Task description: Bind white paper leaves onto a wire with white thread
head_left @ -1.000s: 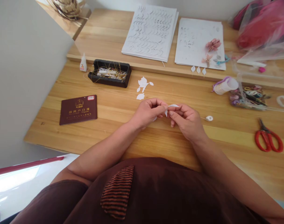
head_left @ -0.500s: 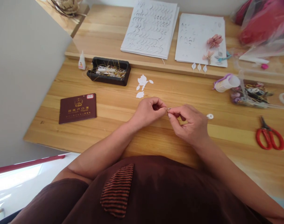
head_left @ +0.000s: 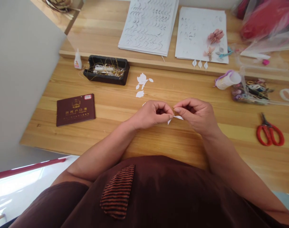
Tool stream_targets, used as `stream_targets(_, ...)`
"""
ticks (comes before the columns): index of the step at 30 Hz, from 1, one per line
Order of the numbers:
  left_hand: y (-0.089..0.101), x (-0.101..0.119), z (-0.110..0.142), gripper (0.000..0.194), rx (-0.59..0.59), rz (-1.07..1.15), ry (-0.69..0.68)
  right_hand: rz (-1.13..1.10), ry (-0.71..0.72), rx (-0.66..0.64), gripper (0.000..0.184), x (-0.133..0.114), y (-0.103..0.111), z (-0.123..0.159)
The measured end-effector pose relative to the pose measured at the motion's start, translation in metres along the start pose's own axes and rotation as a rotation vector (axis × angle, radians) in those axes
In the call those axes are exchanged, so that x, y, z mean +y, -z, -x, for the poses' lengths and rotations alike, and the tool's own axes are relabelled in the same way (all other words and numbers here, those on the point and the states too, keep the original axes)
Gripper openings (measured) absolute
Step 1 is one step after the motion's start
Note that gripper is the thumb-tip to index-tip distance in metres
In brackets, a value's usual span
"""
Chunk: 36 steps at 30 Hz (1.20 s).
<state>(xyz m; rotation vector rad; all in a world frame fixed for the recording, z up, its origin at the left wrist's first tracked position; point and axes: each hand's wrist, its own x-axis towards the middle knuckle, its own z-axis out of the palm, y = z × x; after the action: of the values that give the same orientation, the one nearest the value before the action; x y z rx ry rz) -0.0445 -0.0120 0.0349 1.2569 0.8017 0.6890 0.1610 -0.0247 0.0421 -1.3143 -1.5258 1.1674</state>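
My left hand [head_left: 156,114] is closed in a pinch over the middle of the table, at small white paper leaves [head_left: 178,117] that poke out below its fingertips. Facing it, my right hand [head_left: 198,114] is closed too, thumb against forefinger, on what looks like a thin gold wire [head_left: 174,111] running by the leaves. The wire's ends are hidden by my fingers. Beyond my left hand lie several white paper cutouts [head_left: 141,79] on the wood.
At the back left stand a black tray [head_left: 106,79] of wire and a small white glue bottle [head_left: 77,60]. A maroon booklet [head_left: 75,109] lies left. Red-handled scissors [head_left: 269,133], a clear box [head_left: 251,91] and a white roll [head_left: 227,79] are right. Paper stacks [head_left: 146,28] rest on the raised ledge.
My fingertips have drawn slightly apart, the right hand shifting right. White paper leaves now show below them, with wire between. The small white ring beside my right hand is no longer visible.
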Motion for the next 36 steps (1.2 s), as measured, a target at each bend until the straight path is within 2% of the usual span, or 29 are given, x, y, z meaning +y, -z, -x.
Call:
stream_targets(3, 0.001, 0.001, -0.001, 0.016, 0.004, 0.076, 0.014, -0.174, -0.149, -0.038, 0.025, 0.005, -0.001, -0.005)
stream_targets(6, 0.001, 0.001, -0.004, 0.02, 0.045, 0.146, 0.008, -0.163, -0.165, -0.047, 0.027, 0.01, -0.005, -0.005)
stream_targets(13, 0.001, -0.007, -0.009, 0.016, 0.305, 0.161, 0.011, 0.266, 0.181, -0.043, 0.009, 0.005, -0.02, 0.013)
stream_targets(18, 0.002, -0.007, -0.01, 0.01, 0.368, 0.007, -0.03, 0.449, 0.357, 0.002, 0.009, -0.006, -0.023, 0.019)
stream_targets(22, 0.001, -0.003, -0.008, 0.007, 0.326, -0.141, -0.037, 0.559, 0.476, 0.106, 0.01, -0.011, -0.018, 0.02)
stream_targets(27, 0.001, -0.002, -0.005, 0.008, 0.166, -0.124, 0.015, 0.54, 0.492, 0.166, 0.01, -0.012, -0.007, 0.016)
stream_targets(29, 0.002, -0.001, -0.003, 0.009, 0.085, -0.077, 0.029, 0.466, 0.418, 0.159, 0.006, -0.01, -0.002, 0.012)
stream_targets(32, 0.003, 0.0, -0.002, 0.01, -0.007, -0.011, 0.037, 0.298, 0.231, 0.107, 0.006, -0.004, 0.004, 0.005)
stream_targets(36, 0.004, 0.002, -0.001, 0.015, -0.025, 0.075, 0.06, 0.09, 0.078, 0.033, 0.015, 0.005, 0.005, -0.003)
